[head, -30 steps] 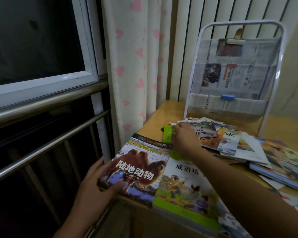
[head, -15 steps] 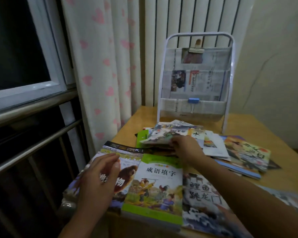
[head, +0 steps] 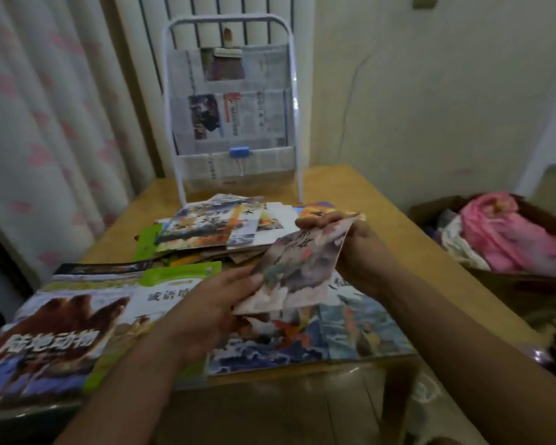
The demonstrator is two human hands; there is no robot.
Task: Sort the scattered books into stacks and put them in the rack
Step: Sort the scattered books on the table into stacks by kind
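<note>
You have a thin picture book [head: 297, 268] lifted clear of the table [head: 379, 200], your left hand [head: 212, 303] gripping its near lower corner and your right hand [head: 350, 245] pinching its far upper edge, so it hangs tilted between them over the books laid along the front edge. The booklet looks limp, and held only by two opposite corners it could sag or slip from your fingers if either grip loosens while you turn it. Watch the row below too: the camel book [head: 52, 342] sits at the near left and appears to overhang the table edge, though the blur makes that hard to judge, and a brush from your left forearm could tip it to the floor. The green book [head: 174, 284] beside it would likely slide with it. Further back, the loose pile [head: 212, 229] is fanned and uneven, so setting more on it crooked may send it sliding. The rack [head: 231, 123] stands at the far end of the table with only newspaper in its pockets, well apart from your hands, and a hard push there could rock it.
</note>
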